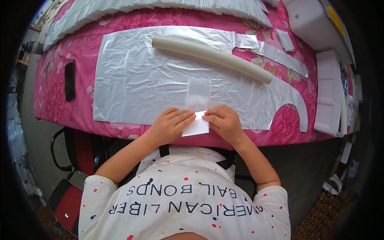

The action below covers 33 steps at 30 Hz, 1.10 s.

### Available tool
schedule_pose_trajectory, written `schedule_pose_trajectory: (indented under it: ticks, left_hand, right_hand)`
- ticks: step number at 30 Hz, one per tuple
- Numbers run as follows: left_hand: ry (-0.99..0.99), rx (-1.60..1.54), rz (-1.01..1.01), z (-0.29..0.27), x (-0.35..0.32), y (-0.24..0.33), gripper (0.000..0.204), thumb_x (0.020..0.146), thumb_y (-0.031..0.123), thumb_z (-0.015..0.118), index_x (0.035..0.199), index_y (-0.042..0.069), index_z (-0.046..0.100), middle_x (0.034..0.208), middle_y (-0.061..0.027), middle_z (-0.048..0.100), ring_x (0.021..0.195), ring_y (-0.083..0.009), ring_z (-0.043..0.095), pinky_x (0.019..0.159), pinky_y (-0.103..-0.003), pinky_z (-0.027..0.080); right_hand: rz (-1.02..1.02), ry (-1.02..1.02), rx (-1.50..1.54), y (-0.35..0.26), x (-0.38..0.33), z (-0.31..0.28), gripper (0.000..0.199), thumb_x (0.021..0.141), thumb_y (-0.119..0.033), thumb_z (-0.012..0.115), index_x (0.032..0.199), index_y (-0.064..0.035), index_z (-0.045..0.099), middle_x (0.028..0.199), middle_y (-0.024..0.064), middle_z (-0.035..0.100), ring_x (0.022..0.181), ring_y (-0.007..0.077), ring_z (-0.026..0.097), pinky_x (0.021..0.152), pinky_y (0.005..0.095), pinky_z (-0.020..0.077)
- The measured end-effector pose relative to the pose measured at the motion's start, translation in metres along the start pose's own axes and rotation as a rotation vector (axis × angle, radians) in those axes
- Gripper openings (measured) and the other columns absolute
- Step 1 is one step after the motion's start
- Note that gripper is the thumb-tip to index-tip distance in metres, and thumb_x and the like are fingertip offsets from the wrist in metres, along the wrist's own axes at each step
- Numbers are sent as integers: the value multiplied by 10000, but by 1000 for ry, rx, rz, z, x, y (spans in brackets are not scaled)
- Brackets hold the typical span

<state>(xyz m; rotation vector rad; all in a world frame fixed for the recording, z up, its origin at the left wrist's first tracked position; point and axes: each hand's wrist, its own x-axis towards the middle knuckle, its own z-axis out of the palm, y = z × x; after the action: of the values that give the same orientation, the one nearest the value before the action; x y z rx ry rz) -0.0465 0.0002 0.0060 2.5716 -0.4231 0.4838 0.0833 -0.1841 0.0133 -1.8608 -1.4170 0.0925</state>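
Note:
A flat folded white packet (pixel 195 128) lies at the near edge of the table, between my two hands. From its far side a translucent plastic sleeve (pixel 198 93) runs away from me over the silver sheet (pixel 132 80). My left hand (pixel 173 125) presses on the packet's left side, its fingers close together. On the right, my right hand (pixel 224 122) is closed, thumb and fingers pinching the packet's upper right edge. What lies under the fingertips is hidden.
A long beige tube (pixel 212 56) rests across the silver sheet. At left lies a black oblong object (pixel 69 81). Rows of white packets (pixel 160 5) line the far edge, with a small white stack (pixel 285 40) nearer. White foam boxes (pixel 326 94) stand right; red-and-black chairs (pixel 66 202) stand left.

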Motion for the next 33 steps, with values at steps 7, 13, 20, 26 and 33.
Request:
schedule_pose_trajectory:
  ticks: [7, 13, 20, 26, 33]
  left_hand:
    - [-35, -21, 17, 4, -2, -7, 361, 696, 56, 601, 1057, 40, 604, 1070, -74, 627, 957, -190, 602, 787, -329, 451]
    - [-134, -230, -405, 0, 9, -6, 432, 757, 69, 601, 1171, -17, 514, 942, -145, 637, 857, -261, 610, 713, -353, 458]
    - [-55, -424, -867, -2, 45, -13, 611, 803, 122, 633, 1313, -45, 340, 663, -123, 606, 543, -221, 579, 537, -300, 447]
    - [46, -197, -709, -3, 49, -16, 707, 749, 115, 672, 1346, -18, 318, 1092, -153, 567, 873, -224, 591, 721, -323, 481]
    - [-156, 99, -273, 27, 55, -5, 809, 796, 425, 561, 1343, -86, 253, 1424, -234, 237, 1350, -344, 193, 1095, -447, 154]
  right_hand:
    - [8, 14, -24, 1, -3, 2, 235, 617, -54, 691, 843, -77, 631, 875, 37, 636, 751, 228, 596, 655, 339, 481]
    - [349, -82, 82, 5, 7, -1, 129, 721, -92, 649, 843, -55, 670, 718, 114, 627, 643, 269, 595, 582, 342, 463]
    - [921, -283, 249, 12, 48, -5, 278, 808, -265, 586, 715, -20, 676, 573, 104, 617, 517, 218, 595, 538, 329, 450]
    - [984, -348, 200, 14, 54, -7, 287, 793, -268, 574, 678, -23, 669, 558, 79, 623, 507, 175, 605, 547, 320, 468]
    - [961, -291, 201, 17, 49, -2, 271, 766, -257, 558, 671, -27, 665, 569, 98, 622, 526, 215, 606, 548, 332, 471]
